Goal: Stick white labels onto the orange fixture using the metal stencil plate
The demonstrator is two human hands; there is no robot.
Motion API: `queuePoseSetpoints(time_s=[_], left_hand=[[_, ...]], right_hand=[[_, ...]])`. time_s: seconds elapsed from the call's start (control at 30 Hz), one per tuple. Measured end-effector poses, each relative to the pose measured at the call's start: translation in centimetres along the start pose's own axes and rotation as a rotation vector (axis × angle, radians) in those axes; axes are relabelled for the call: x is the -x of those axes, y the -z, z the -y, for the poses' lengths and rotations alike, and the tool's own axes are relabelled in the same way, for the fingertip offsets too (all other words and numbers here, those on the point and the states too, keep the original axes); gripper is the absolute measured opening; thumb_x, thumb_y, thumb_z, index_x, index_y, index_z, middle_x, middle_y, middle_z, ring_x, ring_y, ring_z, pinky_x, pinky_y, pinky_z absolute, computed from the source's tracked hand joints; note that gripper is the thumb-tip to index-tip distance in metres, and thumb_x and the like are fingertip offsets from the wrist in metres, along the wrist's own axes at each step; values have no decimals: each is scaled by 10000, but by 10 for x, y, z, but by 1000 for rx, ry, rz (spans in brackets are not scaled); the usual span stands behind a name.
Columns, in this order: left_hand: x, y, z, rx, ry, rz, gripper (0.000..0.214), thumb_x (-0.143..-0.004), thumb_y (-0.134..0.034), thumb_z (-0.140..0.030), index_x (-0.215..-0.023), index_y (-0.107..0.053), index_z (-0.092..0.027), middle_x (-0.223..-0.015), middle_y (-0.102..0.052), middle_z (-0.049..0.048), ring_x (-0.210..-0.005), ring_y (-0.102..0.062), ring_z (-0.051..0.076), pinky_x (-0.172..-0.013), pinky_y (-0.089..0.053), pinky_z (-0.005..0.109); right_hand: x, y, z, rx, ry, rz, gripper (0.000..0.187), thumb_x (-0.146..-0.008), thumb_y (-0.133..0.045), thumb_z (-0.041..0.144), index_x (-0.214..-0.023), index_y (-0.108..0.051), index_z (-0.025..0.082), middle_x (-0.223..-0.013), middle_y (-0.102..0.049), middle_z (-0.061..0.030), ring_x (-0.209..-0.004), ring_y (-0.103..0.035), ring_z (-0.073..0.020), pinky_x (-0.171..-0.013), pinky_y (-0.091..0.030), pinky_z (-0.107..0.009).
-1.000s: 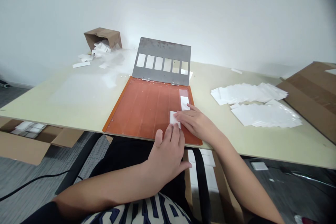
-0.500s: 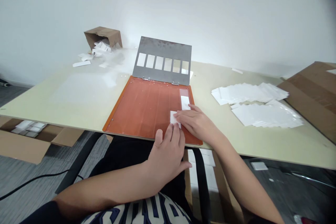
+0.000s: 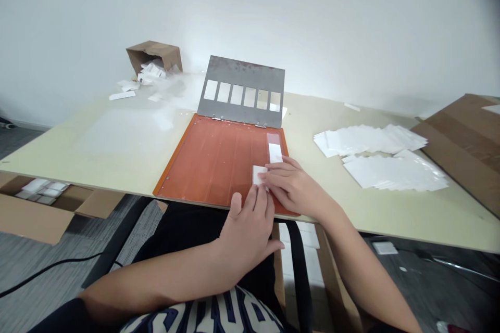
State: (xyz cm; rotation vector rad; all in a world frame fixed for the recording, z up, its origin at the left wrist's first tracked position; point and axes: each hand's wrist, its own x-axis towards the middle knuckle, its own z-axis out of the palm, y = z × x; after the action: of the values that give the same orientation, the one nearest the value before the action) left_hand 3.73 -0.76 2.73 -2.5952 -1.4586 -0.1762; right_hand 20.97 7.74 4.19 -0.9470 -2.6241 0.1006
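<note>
A small white card (image 3: 258, 173) lies at the front right of the orange board (image 3: 211, 158). My left hand (image 3: 250, 218) reaches up from below with its fingers stretched out and the fingertips at the card's lower edge. From the right, my right hand (image 3: 291, 182) has its fingers bent together at the card's right edge, and they partly cover it. A second white piece (image 3: 275, 153) lies near the board's right side, just beyond my right fingers. Hinged to the board's far edge, a grey metal plate (image 3: 242, 70) with several rectangular windows stands raised.
Two fanned rows of white packets (image 3: 371, 139) lie on the table (image 3: 312, 106) at the right, beside a large cardboard box (image 3: 464, 140). A tipped carton (image 3: 167, 54) spills white scraps at the back left. Below the table's left edge is an open box (image 3: 35, 213).
My right fingertips have shifted slightly at the card's right edge. My left hand is nearly still, and the view has moved a little.
</note>
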Motion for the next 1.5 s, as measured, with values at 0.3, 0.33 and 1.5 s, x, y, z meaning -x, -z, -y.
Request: queuePoseSetpoints(time_s=[0.3, 0.33, 1.5], left_hand=[[3, -5, 3, -75, -12, -91, 797, -812, -489, -745, -1292, -597, -118, -1368, -581, 112, -1244, -466, 272, -960, -379, 427], [3, -6, 3, -80, -13, -104, 805, -798, -502, -753, -1278, -607, -116, -1342, -597, 112, -1220, -477, 270, -958, -377, 427], [11, -15, 25, 88, -247, -678, 223, -934, -468, -72, -966, -672, -154, -883, -720, 16, -848, -626, 145, -788, -325, 352]], right_hand=[[1, 0, 6, -203, -110, 18, 446, -848, -341, 33, -1176, -560, 241, -1141, -693, -55, -1230, -533, -222, -1082, -205, -515], [0, -1, 6, -205, -98, 37, 466, -848, -327, 25, -1189, -555, 247, -1149, -696, -49, -1253, -514, -221, -1082, -191, -515], [64, -5, 57, -515, -712, -437, 200, -927, -540, 416, -927, -591, 222, -721, -620, 16, -521, -433, -99, -515, -362, -244]])
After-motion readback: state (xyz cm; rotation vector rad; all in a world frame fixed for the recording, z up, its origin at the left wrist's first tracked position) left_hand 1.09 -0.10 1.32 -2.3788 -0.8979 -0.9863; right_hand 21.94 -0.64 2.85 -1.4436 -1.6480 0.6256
